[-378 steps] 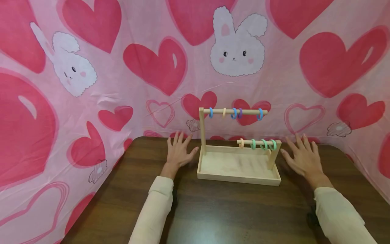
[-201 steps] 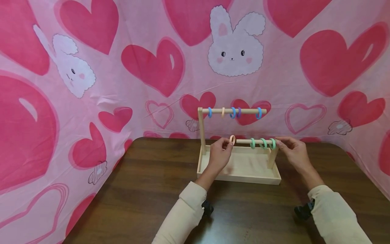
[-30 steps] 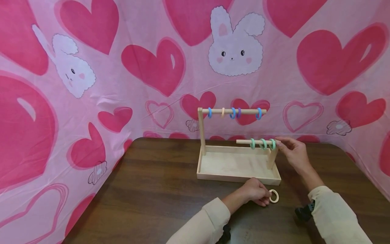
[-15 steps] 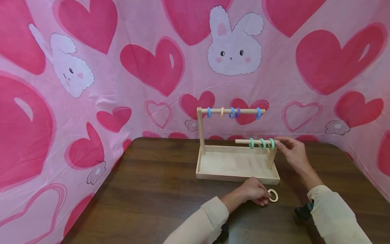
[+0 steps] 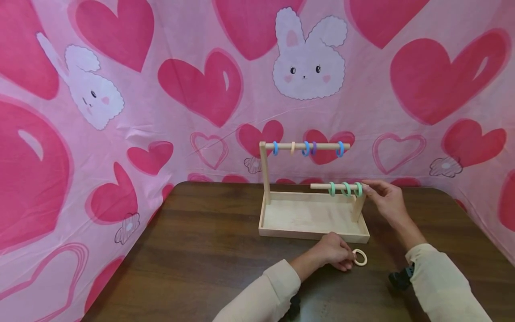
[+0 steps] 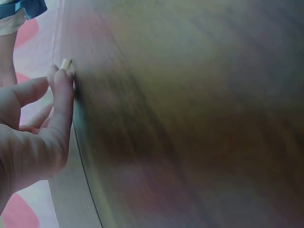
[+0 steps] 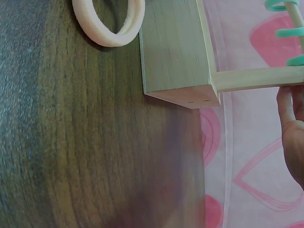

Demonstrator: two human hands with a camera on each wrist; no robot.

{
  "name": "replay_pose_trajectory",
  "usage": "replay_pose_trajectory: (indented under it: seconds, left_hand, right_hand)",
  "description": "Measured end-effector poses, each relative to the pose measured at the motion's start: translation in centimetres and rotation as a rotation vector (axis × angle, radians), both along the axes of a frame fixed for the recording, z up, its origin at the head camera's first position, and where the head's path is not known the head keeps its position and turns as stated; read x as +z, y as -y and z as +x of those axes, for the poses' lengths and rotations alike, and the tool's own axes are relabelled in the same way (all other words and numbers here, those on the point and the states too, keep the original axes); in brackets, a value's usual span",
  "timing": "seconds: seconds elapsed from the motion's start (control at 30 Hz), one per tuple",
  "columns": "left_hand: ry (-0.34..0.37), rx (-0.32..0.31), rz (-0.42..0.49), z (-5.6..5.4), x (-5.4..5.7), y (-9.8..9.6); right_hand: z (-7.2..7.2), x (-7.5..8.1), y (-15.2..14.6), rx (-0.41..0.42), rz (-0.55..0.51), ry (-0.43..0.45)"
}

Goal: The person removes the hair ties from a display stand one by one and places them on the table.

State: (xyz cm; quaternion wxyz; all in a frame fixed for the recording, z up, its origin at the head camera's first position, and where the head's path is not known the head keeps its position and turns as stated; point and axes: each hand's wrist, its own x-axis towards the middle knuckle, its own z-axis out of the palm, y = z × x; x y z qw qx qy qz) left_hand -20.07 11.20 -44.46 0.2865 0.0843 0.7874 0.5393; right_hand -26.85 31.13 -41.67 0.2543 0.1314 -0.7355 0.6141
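My left hand (image 5: pixel 335 252) pinches a cream hair tie (image 5: pixel 365 258) at its left side, on the table before the rack's right front corner. In the left wrist view, only a bit of the hair tie (image 6: pixel 64 64) shows past the fingertips. My right hand (image 5: pixel 388 201) holds the top of the short right post of a wooden rack (image 5: pixel 314 234), thumb in front. Several green hair ties (image 5: pixel 332 189) hang on its lower bar (image 5: pixel 319 186), close to that post. Blue, cream and purple hair ties (image 5: pixel 340 150) hang spread along the upper bar (image 5: pixel 327 146).
The rack's tray base stands near the back of a dark wooden table (image 5: pixel 193 259). Behind it hangs a pink cloth (image 5: pixel 181 134) with hearts and rabbits. The upper bar's right end and the lower bar's left end are free.
Earlier the left hand drew the cream hair tie off the lower bar's left end, then brought it down to the table in front. The right hand has come to the post and stays there.
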Motion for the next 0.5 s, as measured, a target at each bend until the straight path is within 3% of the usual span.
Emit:
replay_pose_trajectory:
  seconds: [0.3,0.5]
  left_hand:
    - [-0.041,0.006,-0.022,-0.22,0.27,0.48]
    - [-0.063,0.020,0.026,-0.58,0.53,0.85]
  right_hand:
    - [0.09,0.05,0.02,-0.003,0.014,-0.003]
    - [0.11,0.02,0.01,-0.005,0.019,0.000]
